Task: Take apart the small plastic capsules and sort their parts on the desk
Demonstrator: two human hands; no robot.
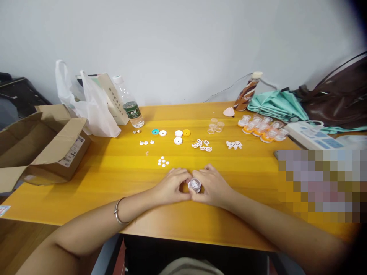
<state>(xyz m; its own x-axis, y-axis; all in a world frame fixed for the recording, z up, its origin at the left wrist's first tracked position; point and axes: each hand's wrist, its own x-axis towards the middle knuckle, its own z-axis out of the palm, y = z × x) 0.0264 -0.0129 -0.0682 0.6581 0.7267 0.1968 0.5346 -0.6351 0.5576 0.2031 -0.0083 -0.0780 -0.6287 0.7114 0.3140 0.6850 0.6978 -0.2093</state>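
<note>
Near the front of the table, my left hand (174, 186) and my right hand (211, 187) meet around a small round toy (195, 185) with a clear cover and white parts inside. Fingers of both hands close on its sides. Ahead of them lie several small white discs (163, 162), white knobbed pieces (146, 143) and tiny clear rings (147, 153). Farther back are a blue ring base (155, 131), white round bases (178, 141) and a yellow one (186, 133). White openwork pieces (205, 148), more of them (234, 144), and clear cups (215, 127) lie to the right.
At the left stand an open cardboard box (65, 152), a white plastic bag (97, 114) and a water bottle (132, 107). Toward the right are clear-topped toys (262, 128), a brown drink bottle (247, 91), a green umbrella (278, 105), a power strip (315, 135) and a brown bag (338, 95).
</note>
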